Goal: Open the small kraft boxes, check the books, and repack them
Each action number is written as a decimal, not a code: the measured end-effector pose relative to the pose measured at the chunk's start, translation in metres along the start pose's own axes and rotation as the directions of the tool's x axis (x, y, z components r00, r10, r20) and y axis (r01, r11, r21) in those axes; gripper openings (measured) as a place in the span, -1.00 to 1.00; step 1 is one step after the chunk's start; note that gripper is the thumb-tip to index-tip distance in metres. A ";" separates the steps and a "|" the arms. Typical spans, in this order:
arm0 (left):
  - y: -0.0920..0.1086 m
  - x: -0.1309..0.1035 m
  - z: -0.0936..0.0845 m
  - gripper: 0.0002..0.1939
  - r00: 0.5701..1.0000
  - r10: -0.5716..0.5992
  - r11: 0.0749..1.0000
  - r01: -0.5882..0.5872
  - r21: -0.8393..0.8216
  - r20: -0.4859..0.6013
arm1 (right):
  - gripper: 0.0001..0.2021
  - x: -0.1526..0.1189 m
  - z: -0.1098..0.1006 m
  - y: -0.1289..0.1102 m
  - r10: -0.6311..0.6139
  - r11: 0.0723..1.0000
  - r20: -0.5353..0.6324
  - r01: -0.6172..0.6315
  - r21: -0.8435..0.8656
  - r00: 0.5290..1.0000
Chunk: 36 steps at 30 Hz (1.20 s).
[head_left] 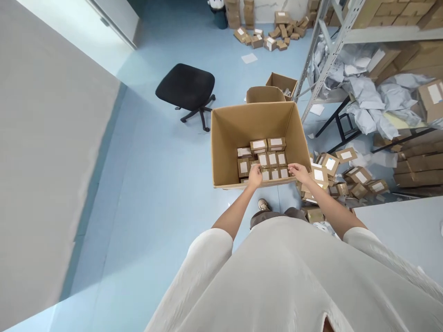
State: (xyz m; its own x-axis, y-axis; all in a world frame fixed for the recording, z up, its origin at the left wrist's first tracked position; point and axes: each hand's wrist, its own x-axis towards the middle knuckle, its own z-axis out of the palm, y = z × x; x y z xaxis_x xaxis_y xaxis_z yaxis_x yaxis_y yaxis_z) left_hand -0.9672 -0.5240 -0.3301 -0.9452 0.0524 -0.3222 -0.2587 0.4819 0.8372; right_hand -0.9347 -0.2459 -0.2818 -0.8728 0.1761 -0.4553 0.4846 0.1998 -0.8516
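Observation:
A large open carton stands before me, with several small cardboard boxes bearing white labels packed inside. Near its front wall, my left hand has its fingers bent against the left end of a short row of small boxes. At the right end of that same row is my right hand, its fingers drawn together and pointing inward. The row sits between the two hands. My fingertips are small in view and partly hidden against the boxes.
To the right, small labelled boxes lie heaped on the floor beside a metal shelf with grey mailing bags. A black wheeled chair stands beyond the carton at left. More boxes lie near the far wall.

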 end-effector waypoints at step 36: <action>-0.225 0.292 0.021 -0.39 0.966 -0.199 0.947 0.145 0.287 0.168 | -0.59 0.379 0.156 0.151 0.109 0.650 0.290 0.152 -0.744 0.951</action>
State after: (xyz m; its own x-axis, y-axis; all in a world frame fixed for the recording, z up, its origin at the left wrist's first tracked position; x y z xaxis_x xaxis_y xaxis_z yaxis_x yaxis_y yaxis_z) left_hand -1.1809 -0.5988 -0.6215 -0.8278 0.1021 -0.5517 -0.3243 0.7153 0.6190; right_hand -1.2011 -0.2991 -0.6230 -0.7939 -0.0902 -0.6013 0.2260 0.8743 -0.4295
